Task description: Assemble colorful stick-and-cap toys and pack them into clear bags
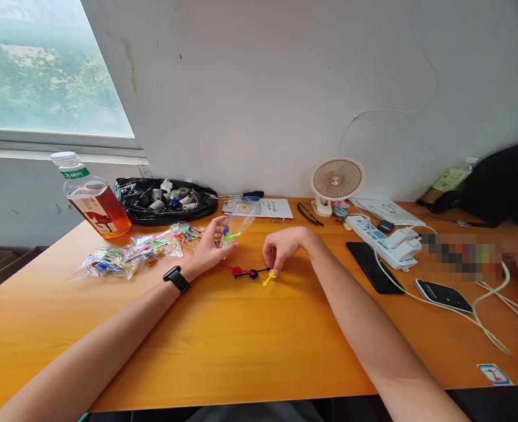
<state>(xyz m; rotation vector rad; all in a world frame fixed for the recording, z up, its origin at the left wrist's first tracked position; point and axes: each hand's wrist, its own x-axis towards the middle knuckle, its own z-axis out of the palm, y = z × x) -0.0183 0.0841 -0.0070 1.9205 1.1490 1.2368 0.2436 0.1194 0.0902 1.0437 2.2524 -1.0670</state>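
While the left hand [210, 246] curls loosely around a clear plastic bag [236, 225] of coloured clock hands, thumb and fingers closed on its lower end so that it tilts up toward the table's far edge, the right hand [283, 249] hangs just beside it with its fingertips [271, 265] pinched together on a small yellow clock hand [269, 276]. That yellow piece lies on the wooden table [241, 340] near the middle, touching a black hand [253, 273] and a red hand [236, 271] in a row. More filled bags [131, 253] lie toward the left edge, beside a bottle of amber drink [94, 202].
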